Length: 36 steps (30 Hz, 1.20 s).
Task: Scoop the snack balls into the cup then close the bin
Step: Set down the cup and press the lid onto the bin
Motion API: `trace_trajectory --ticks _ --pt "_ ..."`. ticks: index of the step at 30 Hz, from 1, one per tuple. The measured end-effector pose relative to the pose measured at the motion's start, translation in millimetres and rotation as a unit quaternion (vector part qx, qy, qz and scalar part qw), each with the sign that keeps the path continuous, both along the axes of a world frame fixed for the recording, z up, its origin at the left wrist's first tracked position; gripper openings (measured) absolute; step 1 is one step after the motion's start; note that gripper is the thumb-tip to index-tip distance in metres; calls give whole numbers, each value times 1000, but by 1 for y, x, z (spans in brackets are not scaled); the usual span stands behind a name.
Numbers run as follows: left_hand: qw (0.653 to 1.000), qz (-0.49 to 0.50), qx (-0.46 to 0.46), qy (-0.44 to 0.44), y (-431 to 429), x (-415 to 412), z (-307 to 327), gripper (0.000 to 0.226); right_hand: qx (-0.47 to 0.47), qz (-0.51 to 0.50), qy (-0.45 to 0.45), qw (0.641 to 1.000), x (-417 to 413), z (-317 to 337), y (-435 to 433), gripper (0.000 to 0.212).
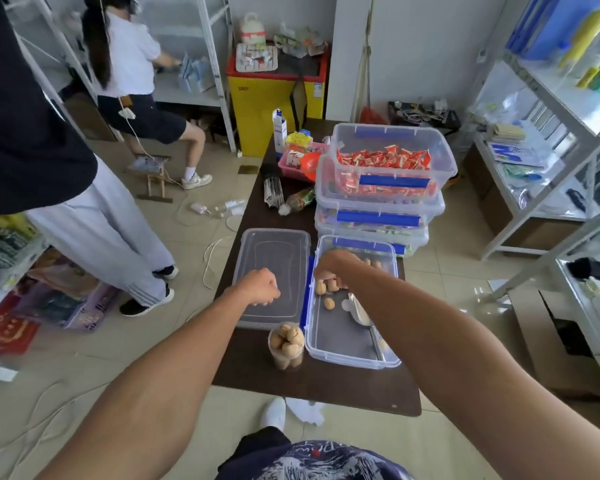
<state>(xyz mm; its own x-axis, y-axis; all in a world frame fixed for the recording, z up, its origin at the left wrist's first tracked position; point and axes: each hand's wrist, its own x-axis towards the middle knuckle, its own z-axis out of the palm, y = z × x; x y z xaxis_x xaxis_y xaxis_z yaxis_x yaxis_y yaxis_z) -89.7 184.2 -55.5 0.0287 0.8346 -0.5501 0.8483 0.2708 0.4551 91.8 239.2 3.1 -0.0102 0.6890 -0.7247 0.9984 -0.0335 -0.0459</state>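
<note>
An open clear bin (340, 355) with blue clips stands on the dark table, holding a few tan snack balls (328, 302) and a clear scoop (359, 311). Its clear lid (274, 251) lies flat just to the left. A clear cup (286, 344) heaped with snack balls stands in front of the lid, at the bin's near left corner. My right hand (331, 270) reaches into the bin with its fingers closed around snack balls at the left side. My left hand (262, 285) hovers over the lid as a loose fist, nothing visible in it.
Behind the open bin rises a stack of clear bins (392, 178) full of red packets. A pink basket (297, 161), a bottle (298, 200) and a carton (279, 128) sit at the table's far end. Two people (84, 202) stand at left; shelves (551, 133) line the right.
</note>
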Motion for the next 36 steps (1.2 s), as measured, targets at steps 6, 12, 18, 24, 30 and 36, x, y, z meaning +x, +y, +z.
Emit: trace_trajectory --ticks 6,12,18,24,30,36 --pt "997 18 -79 12 33 -65 -31 26 5 13 -15 1000 -53 -44 36 45" --pt "986 23 -159 40 61 -93 -78 29 24 -13 30 999 -97 -81 57 35" --pt "981 82 -156 75 61 -104 -131 45 -57 -155 80 983 -114 -143 69 42" --pt "965 209 -161 0 62 -93 -152 53 -134 -157 45 977 -121 -175 70 49" --pt "928 334 -161 -42 74 -78 -157 71 -126 -294 66 945 -118 -184 72 65" --pt "913 359 -190 -41 73 -77 -154 67 -127 -380 112 909 -111 -194 72 91"
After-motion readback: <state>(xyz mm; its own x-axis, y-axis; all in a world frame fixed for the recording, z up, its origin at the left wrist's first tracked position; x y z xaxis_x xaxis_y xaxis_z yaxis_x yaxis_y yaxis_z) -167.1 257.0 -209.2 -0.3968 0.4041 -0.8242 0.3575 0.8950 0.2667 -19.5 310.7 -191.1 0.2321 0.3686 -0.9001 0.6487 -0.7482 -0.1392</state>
